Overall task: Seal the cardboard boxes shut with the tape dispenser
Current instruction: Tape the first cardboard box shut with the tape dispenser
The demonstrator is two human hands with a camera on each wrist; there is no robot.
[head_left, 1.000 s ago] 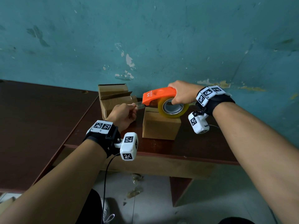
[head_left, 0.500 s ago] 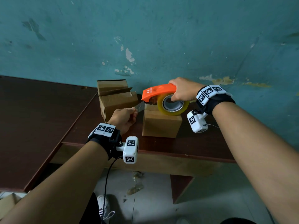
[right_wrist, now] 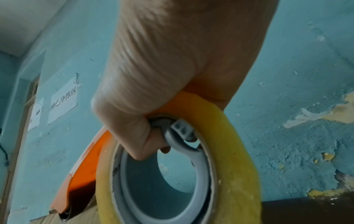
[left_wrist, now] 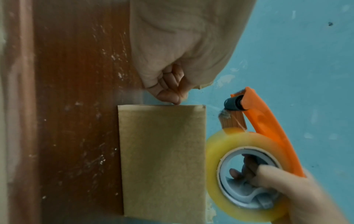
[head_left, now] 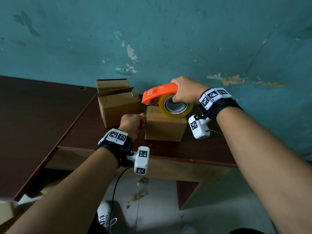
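A small closed cardboard box stands on the dark wooden table. My right hand grips the orange tape dispenser with its yellowish tape roll just above the box top. My left hand pinches the clear tape end at the box's left top edge. A larger box with open flaps sits behind on the left.
A teal wall with peeling paint rises right behind the table. The table's front edge is close to my wrists. A shoe and a cable show on the floor below.
My left hand has drawn the tape end down and right to the small box's left edge. The dispenser has stayed above the box top.
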